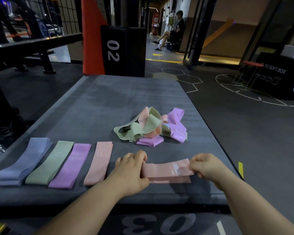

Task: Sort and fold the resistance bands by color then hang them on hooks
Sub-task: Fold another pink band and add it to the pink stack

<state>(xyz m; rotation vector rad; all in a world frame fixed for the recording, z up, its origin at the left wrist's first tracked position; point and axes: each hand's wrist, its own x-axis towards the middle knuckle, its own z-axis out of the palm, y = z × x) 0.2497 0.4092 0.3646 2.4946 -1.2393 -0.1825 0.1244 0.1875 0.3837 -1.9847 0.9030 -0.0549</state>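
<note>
Holding a pink band point(166, 169) by both ends, the person keeps it stretched crosswise, low over the near part of the grey mat point(109, 102). The left hand point(131, 170) has its fingers curled over the band's left end; the right hand point(205, 167) pinches the right end between thumb and fingers. To the left, four flattened bands lie side by side on the mat: blue band point(24, 160), green band point(51, 161), purple band point(71, 165) and second pink band point(98, 163), the last just beside the left hand. Farther back sits a tangled pile point(151, 126) of green, pink and purple bands.
</note>
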